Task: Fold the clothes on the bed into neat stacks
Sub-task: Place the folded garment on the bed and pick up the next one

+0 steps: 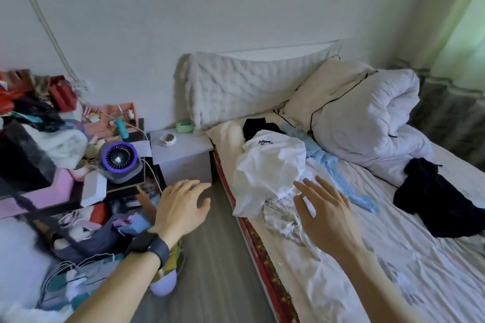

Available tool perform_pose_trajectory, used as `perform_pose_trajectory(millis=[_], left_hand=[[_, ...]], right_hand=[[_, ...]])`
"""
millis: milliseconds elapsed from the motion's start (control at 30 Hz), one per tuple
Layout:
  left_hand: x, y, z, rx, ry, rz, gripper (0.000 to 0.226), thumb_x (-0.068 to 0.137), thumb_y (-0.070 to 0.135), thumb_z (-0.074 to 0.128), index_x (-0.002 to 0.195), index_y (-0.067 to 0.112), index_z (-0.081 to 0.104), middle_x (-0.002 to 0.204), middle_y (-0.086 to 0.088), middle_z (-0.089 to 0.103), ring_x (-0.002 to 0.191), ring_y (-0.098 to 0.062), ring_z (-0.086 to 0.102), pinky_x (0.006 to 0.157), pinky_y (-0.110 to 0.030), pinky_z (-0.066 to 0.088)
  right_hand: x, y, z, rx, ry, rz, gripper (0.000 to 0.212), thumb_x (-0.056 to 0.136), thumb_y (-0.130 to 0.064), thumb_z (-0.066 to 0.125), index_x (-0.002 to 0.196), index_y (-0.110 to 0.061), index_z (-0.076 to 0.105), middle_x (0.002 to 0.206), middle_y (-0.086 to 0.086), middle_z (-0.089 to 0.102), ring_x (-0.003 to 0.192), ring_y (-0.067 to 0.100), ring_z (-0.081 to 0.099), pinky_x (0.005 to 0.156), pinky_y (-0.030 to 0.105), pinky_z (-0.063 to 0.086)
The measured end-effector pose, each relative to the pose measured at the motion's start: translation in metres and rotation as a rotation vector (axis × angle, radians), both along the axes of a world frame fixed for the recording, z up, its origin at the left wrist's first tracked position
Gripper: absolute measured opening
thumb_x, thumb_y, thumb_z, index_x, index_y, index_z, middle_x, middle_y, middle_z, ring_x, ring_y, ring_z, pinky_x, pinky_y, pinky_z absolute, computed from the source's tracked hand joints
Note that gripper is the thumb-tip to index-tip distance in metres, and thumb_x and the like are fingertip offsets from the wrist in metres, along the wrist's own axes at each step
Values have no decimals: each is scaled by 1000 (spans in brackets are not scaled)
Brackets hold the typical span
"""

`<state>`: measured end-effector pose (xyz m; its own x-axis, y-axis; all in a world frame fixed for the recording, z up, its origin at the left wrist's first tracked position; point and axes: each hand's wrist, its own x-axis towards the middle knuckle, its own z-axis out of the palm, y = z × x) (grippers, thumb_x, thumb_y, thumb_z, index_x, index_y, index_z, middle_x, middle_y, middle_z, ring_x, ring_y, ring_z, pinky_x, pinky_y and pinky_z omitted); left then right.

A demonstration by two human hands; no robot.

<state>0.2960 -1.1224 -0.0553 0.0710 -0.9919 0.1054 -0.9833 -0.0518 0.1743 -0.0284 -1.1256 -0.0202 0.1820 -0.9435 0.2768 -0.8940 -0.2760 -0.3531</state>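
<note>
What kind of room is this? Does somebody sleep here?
Most likely a bedroom. There is a bed with a pillow and a rolled-up quilt at its head, a small nightstand right beside it, and clothes such as a white shirt lying unfolded on the sheet.

Crumpled white shirt (267, 173), blue garment (330, 165), dark clothes (435, 199) lie unfolded on bed (393, 257).

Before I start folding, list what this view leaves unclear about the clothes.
Head view only.
White shirt: lower part hidden behind the right hand.
Black garment: partly under the shirt.
Dark pile: kind unreadable, cut by the right edge.
</note>
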Motion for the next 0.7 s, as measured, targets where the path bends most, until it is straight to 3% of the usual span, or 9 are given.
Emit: perform_pose_trajectory(millis=[400,700], left_hand=[[30,-242,-68,215,-18,-90,47,100,50,41,147,41,43,153,14,41,143,-12,34,116,-37,30],[41,-398,-128,422,-12,-125,47,99,47,43,146,40,45,152,12,44,141,-14,38,113,-37,32]], right_hand=[[55,-226,-78,201,-20,9,44,106,-48,41,147,-37,52,155,-13,46,153,14,27,122,42,29],[87,-370,-130,423,8,-21,47,106,-51,34,151,-41,43,159,-17,39,154,10,19,121,34,23]])
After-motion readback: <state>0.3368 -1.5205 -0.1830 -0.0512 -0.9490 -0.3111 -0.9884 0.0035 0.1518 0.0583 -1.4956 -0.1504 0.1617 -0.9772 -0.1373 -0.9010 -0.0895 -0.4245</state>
